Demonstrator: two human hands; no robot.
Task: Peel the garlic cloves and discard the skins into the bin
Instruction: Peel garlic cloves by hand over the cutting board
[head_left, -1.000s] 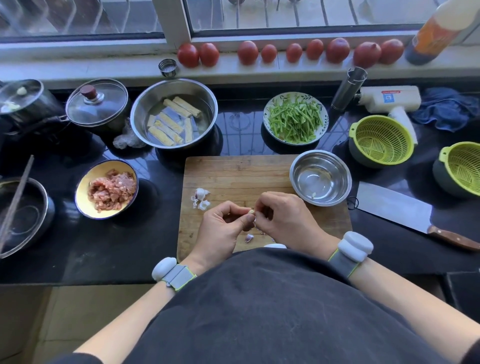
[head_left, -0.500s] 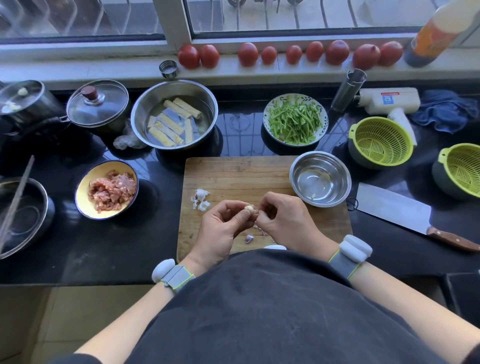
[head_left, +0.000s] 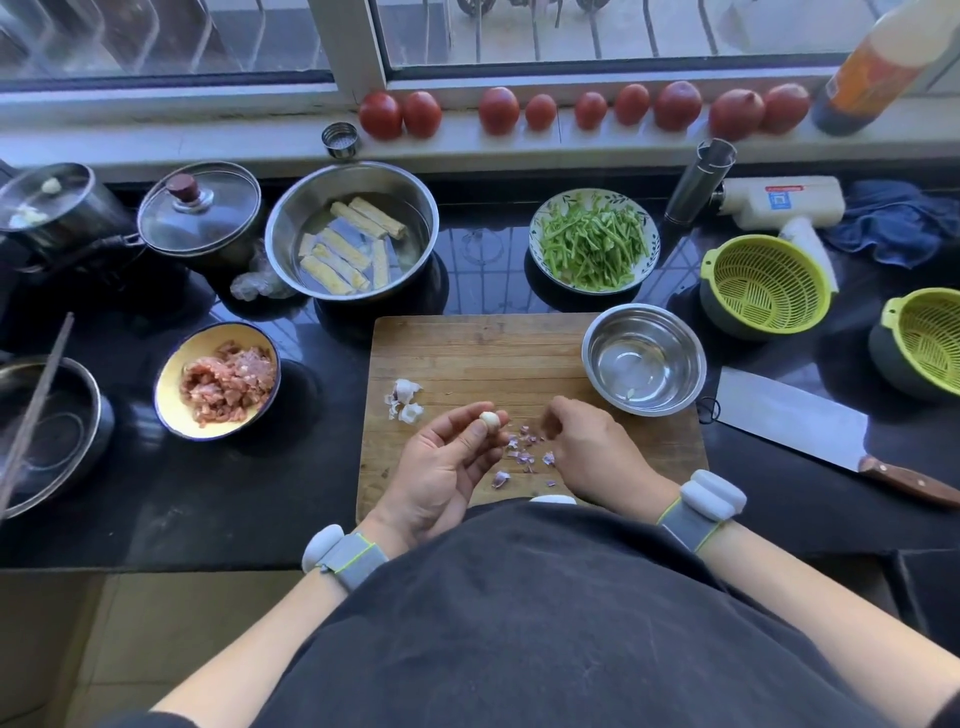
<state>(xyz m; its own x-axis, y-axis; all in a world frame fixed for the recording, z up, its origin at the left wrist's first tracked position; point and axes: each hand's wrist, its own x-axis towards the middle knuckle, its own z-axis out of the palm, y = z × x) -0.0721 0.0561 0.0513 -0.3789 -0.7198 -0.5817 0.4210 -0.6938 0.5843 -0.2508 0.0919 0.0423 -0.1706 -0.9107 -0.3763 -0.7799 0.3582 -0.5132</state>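
My left hand (head_left: 447, 462) pinches a pale peeled garlic clove (head_left: 489, 419) between thumb and fingertips above the wooden cutting board (head_left: 467, 353). My right hand (head_left: 592, 447) hovers just to the right of it, knuckles up and fingers curled; whether it holds a scrap I cannot tell. Purple and white skin scraps (head_left: 522, 457) lie scattered on the board between the hands. A small heap of unpeeled cloves and white skins (head_left: 404, 399) sits at the board's left. A steel bowl (head_left: 644, 358) at the board's right corner holds one small pale piece.
A cleaver (head_left: 795, 421) lies right of the board, handle toward me. Two green colanders (head_left: 766, 283) stand at the right. A yellow bowl of minced meat (head_left: 221, 379) sits left of the board. Behind are a steel bowl of tofu sticks (head_left: 350, 228) and a plate of green strips (head_left: 592, 239).
The hands were joined over the clove; now they have parted. My right hand moved right, more skin scraps lie on the board, and my left hand has turned the bare clove upward.
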